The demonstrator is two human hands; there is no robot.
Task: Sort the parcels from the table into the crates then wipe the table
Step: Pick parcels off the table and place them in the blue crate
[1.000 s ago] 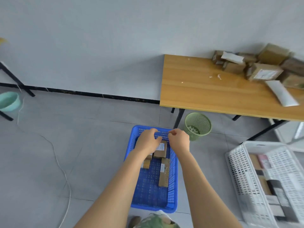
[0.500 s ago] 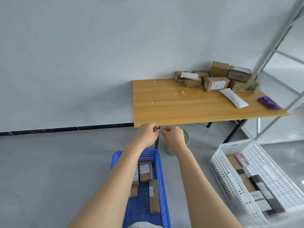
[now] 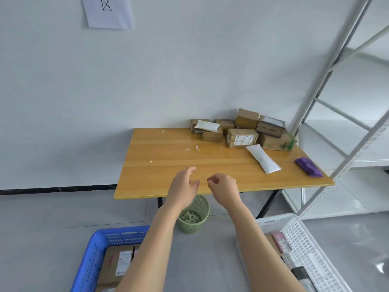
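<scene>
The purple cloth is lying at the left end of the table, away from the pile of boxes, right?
No. The head view shows the purple cloth at the right end of the table, away from the pile of boxes.

- Table point(image 3: 185, 157): honey-yellow wood grain, black legs.
- Boxes point(image 3: 242, 138): brown cardboard, white labels; the far-right one carries green tape.
- Mailer point(image 3: 263, 159): white.
- Cloth point(image 3: 308, 166), at the table's right edge: purple.
- Bin point(image 3: 195, 218): pale green mesh.
- Lower-left crate point(image 3: 90, 260): blue, perforated.
- Lower-right crate point(image 3: 305, 249): white lattice.
- Sheet point(image 3: 107, 12), upper left: white with a black mark.
- Shelf point(image 3: 347, 199), right side: white-grey.
</scene>
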